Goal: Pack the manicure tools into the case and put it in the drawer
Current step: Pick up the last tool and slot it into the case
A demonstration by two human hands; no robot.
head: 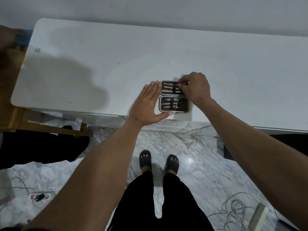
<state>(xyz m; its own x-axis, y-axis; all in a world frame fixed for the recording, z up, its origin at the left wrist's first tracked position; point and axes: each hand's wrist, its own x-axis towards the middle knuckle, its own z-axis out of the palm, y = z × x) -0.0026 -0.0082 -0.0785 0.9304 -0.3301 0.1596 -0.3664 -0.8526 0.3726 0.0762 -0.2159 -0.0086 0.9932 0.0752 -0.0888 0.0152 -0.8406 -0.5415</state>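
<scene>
A small dark manicure case (183,105) lies open flat near the front edge of the white table top (116,55). Several metal tools sit under elastic straps in both halves: slim tools in the far half (168,88), clippers and files in the near half (171,103). My left hand (146,104) is flat and spread against the case's left side, thumb along its front edge. My right hand (195,87) is over the far half's right end, fingertips pinched at a tool or strap there; which one is hidden.
A wooden chair (15,117) stands at the left end of the table. Below are a marble floor, my feet in dark slippers (159,161), a power strip (41,196) at the left and coiled cables (236,209) at the right. A wall runs behind the table.
</scene>
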